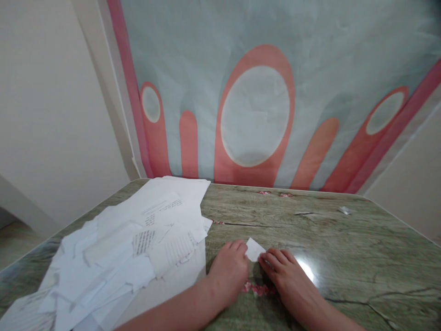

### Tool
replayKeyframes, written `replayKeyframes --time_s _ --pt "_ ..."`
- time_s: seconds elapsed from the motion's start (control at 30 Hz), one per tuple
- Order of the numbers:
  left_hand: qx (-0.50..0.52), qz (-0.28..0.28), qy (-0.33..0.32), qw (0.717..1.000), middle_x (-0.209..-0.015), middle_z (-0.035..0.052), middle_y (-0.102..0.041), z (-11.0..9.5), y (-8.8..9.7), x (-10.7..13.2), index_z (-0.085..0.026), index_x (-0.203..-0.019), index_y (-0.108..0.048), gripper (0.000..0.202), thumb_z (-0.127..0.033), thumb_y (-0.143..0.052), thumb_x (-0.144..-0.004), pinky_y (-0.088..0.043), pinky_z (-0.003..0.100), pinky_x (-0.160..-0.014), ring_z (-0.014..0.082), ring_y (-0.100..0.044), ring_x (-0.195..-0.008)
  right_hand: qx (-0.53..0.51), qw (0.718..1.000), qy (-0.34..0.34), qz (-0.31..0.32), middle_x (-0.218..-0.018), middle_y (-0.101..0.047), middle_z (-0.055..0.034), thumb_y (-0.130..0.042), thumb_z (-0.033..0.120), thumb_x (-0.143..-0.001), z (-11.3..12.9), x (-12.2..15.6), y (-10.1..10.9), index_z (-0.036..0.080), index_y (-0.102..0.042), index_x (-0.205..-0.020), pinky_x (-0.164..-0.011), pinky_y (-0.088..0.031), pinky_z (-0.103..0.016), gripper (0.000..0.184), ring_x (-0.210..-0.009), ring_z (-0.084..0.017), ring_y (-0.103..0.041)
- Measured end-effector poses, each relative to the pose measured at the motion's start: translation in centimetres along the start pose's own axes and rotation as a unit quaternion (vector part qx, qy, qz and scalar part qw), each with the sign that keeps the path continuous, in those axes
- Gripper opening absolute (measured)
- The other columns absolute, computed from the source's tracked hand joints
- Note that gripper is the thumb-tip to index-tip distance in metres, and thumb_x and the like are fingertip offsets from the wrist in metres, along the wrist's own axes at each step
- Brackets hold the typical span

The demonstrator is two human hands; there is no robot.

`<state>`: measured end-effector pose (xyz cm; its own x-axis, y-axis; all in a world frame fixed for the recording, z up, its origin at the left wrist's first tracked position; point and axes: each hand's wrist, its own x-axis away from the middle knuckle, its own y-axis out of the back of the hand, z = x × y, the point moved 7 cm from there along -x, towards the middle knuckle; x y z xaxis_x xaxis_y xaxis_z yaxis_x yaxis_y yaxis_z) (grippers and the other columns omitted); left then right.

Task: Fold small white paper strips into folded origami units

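Note:
A small white piece of paper (254, 249) lies between my two hands near the middle of the table. My left hand (230, 266) has its fingers curled and closed on the paper's left edge. At the paper's lower right corner, my right hand (280, 269) presses its fingers together on it. The thumbs are mostly hidden. Left of my left hand spreads a loose heap of white paper sheets and torn pieces (113, 262), some with printed or handwritten lines.
The table (344, 257) has a green-grey wood-grain top with printed pink flowers and dark cracks. A small shiny scrap (345, 210) lies at the far right. Behind the table's back edge hangs a grey-green sheet with red shapes (193, 59). A pale wall stands at left.

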<state>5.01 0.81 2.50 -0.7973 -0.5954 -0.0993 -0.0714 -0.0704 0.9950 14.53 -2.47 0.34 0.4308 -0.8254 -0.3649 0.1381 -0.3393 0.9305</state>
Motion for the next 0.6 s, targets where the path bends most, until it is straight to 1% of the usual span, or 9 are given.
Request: replayKeyframes --time_s 0.07,0.13,0.2,0.27,0.4,0.5,0.6 --pt "0.007 -0.024 -0.004 1.0 -0.099 0.009 -0.061 0.63 0.14 -0.11 -0.013 -0.096 -0.061 0.017 -0.018 -0.046 -0.089 -0.043 0.034 -0.086 0.0218 -0.055 -0.097 0.001 1.0 0.005 -0.003 -0.101 -0.064 -0.0048 -0.068 0.018 -0.075 -0.01 0.17 -0.06 0.017 -0.062 -0.106 -0.082 -0.039 -0.032 0.031 -0.092 -0.02 -0.051" --pt "0.006 -0.046 -0.032 0.998 -0.098 0.0074 -0.062 0.82 0.26 -0.25 -0.014 -0.105 -0.057 0.019 -0.016 -0.044 -0.09 -0.044 0.033 -0.083 0.0201 -0.056 -0.094 0.003 1.0 0.012 -0.004 -0.104 -0.064 -0.0061 -0.068 0.019 -0.075 -0.04 0.31 -0.19 0.016 -0.062 -0.108 -0.082 -0.039 -0.033 0.034 -0.092 -0.021 -0.051" --pt "-0.004 -0.065 -0.07 0.995 -0.098 0.0072 -0.062 0.66 0.31 -0.35 -0.015 -0.108 -0.054 0.02 -0.016 -0.045 -0.091 -0.044 0.033 -0.083 0.0203 -0.056 -0.095 0.004 1.0 0.019 -0.002 -0.105 -0.064 -0.0069 -0.067 0.019 -0.075 -0.03 0.37 -0.33 0.015 -0.063 -0.107 -0.08 -0.04 -0.034 0.032 -0.09 -0.022 -0.052" --pt "-0.017 -0.079 -0.097 0.992 -0.097 0.0075 -0.063 0.42 0.23 -0.4 -0.014 -0.107 -0.054 0.019 -0.015 -0.045 -0.091 -0.044 0.034 -0.084 0.0207 -0.057 -0.095 0.005 1.0 0.023 0.0 -0.104 -0.065 -0.0074 -0.065 0.019 -0.077 -0.01 0.36 -0.43 0.016 -0.064 -0.105 -0.079 -0.04 -0.035 0.028 -0.089 -0.022 -0.052" --pt "-0.034 -0.088 -0.129 0.987 -0.092 0.0072 -0.063 0.05 -0.2 -0.43 -0.013 -0.103 -0.055 0.016 -0.013 -0.046 -0.09 -0.044 0.033 -0.081 0.0197 -0.058 -0.09 0.004 1.0 0.025 0.001 -0.104 -0.065 -0.0078 -0.061 0.015 -0.078 0.06 0.3 -0.5 0.016 -0.064 -0.104 -0.077 -0.041 -0.034 0.026 -0.087 -0.022 -0.053" --pt "-0.036 -0.098 -0.134 0.985 -0.092 0.0076 -0.063 0.28 -0.38 -0.46 -0.013 -0.099 -0.056 0.014 -0.015 -0.046 -0.09 -0.044 0.033 -0.082 0.0196 -0.057 -0.093 0.0 1.0 0.026 0.004 -0.107 -0.064 -0.008 -0.061 0.013 -0.077 0.08 0.33 -0.54 0.015 -0.064 -0.105 -0.079 -0.042 -0.034 0.028 -0.088 -0.022 -0.053" --pt "-0.031 -0.118 -0.124 0.985 -0.094 0.0076 -0.062 0.94 -0.31 -0.47 -0.013 -0.094 -0.058 0.014 -0.018 -0.045 -0.091 -0.043 0.033 -0.081 0.0198 -0.056 -0.096 -0.005 1.0 0.017 0.019 -0.109 -0.064 -0.0076 -0.061 0.012 -0.076 -0.03 0.42 -0.63 0.014 -0.062 -0.108 -0.081 -0.042 -0.034 0.032 -0.089 -0.022 -0.053"
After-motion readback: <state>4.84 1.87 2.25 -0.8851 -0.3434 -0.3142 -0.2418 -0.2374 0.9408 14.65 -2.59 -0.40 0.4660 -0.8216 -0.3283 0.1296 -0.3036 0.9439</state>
